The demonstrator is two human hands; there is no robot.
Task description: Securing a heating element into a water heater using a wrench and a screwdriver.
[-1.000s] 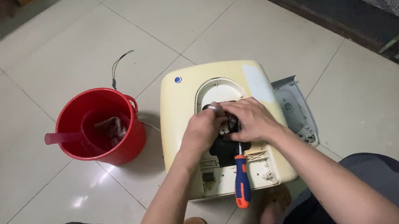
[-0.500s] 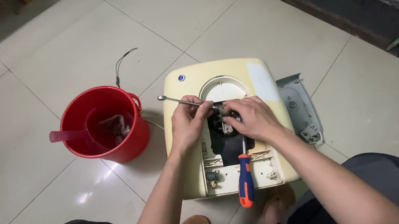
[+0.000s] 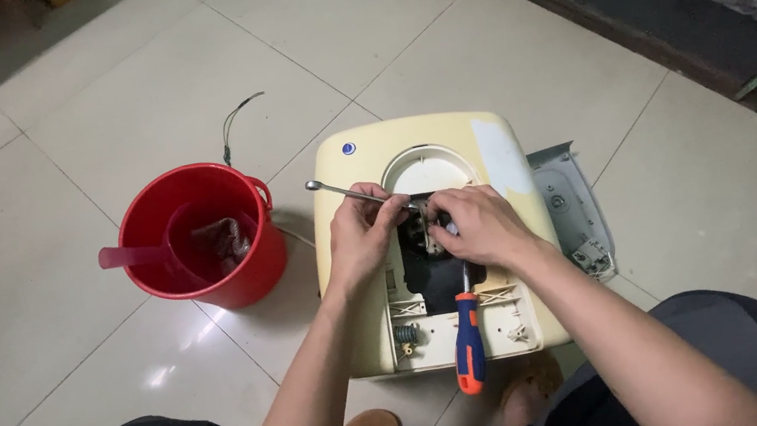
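The left hand (image 3: 360, 236) is closed narrowly around a slim silver metal wrench (image 3: 350, 191), whose free end sticks out up and to the left. The right hand (image 3: 479, 223) is curled, fingertips pinched on a dark part in the open cavity of the cream, rounded-square plastic appliance housing (image 3: 488, 140) lying on the glossy tiled floor (image 3: 34, 146). An orange-and-blue-handled screwdriver (image 3: 469, 349) rests on the housing's lower edge. Both forearms reach forward, wrists bent down. A red plastic bucket (image 3: 250, 264) stands just beside the housing on its left
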